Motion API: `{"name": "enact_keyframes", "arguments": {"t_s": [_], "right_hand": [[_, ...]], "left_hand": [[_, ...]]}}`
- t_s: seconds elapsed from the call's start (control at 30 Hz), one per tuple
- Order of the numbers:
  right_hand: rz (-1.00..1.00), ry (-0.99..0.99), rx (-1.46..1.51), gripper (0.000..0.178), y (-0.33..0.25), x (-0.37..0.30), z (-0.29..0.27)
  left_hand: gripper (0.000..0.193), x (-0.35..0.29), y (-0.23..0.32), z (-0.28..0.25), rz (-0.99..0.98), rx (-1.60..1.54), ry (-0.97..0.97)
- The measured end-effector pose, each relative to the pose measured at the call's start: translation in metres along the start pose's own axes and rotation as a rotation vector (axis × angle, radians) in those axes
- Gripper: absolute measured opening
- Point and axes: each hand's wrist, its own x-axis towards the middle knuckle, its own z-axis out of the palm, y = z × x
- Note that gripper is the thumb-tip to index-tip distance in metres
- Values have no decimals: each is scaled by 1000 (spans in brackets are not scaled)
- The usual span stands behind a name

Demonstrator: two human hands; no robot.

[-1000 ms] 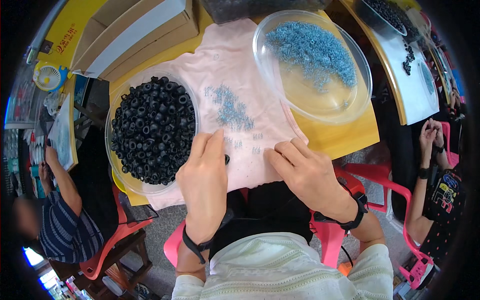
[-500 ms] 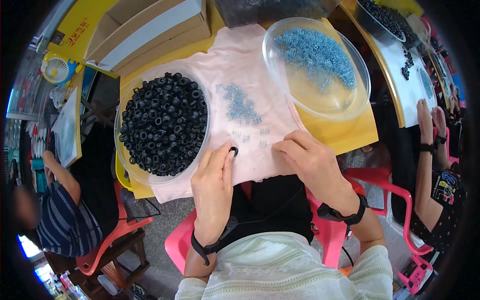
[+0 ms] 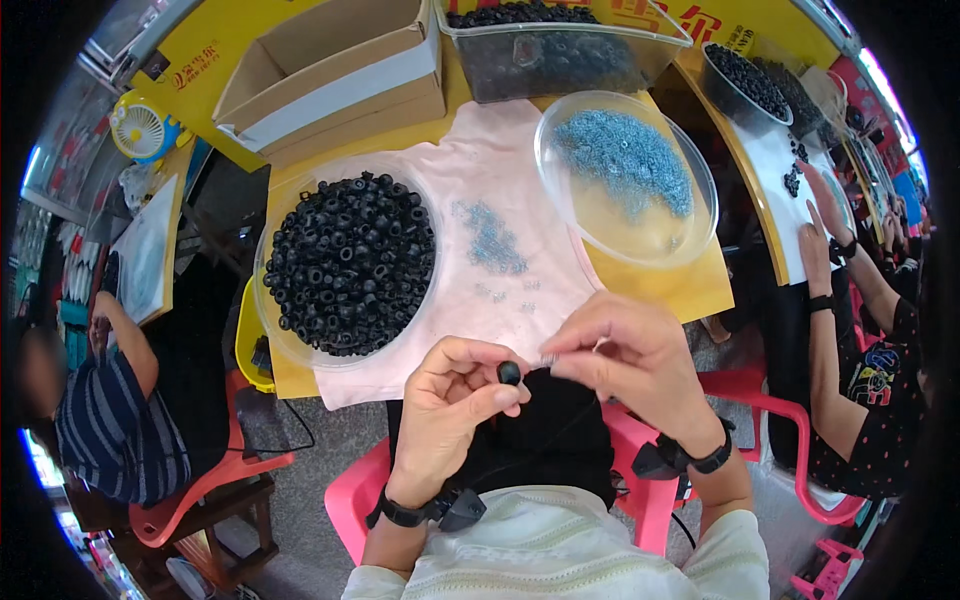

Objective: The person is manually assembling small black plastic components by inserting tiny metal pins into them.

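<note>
My left hand (image 3: 455, 405) pinches a small round black plastic part (image 3: 509, 373) between thumb and fingers, above my lap at the cloth's near edge. Close to its right, my right hand (image 3: 630, 360) has thumb and forefinger closed on a tiny shiny piece (image 3: 546, 361), which looks like a small metal spring. On the pale pink cloth (image 3: 470, 345) lies a loose scatter of small bluish metal springs (image 3: 493, 240), with a few set apart nearer me. A round clear tub (image 3: 262, 310) at the left is heaped with black plastic parts (image 3: 350, 260).
A clear tub (image 3: 700, 235) of bluish springs stands at the right. Behind are an open cardboard box (image 3: 345, 100) and a clear bin (image 3: 570, 65) of black parts. A yellow container (image 3: 250, 345) sits by the left tub. People work at tables on both sides.
Both hands have left the cloth and come together nearer my body. The left hand has brought the black part along; the right hand has picked up the tiny shiny piece. The view has tilted upward.
</note>
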Motion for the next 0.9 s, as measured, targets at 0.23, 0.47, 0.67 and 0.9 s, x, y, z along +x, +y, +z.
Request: {"name": "enact_keyframes", "arguments": {"t_s": [0.23,0.47,0.67,0.9], "right_hand": [[-280,11,-136,19,-2,-3,20],[-341,4,-185,19,-3,0,28],[-377,39,-304,21,-5,2,33],[-457,46,-452,26,-6,7,35]], "left_hand": [[26,-14,8,5,-14,-162,43],[23,-20,3,2,17,-199,19],[23,-22,-2,-1,-24,-271,61],[22,-19,-3,-3,31,-234,70]]}}
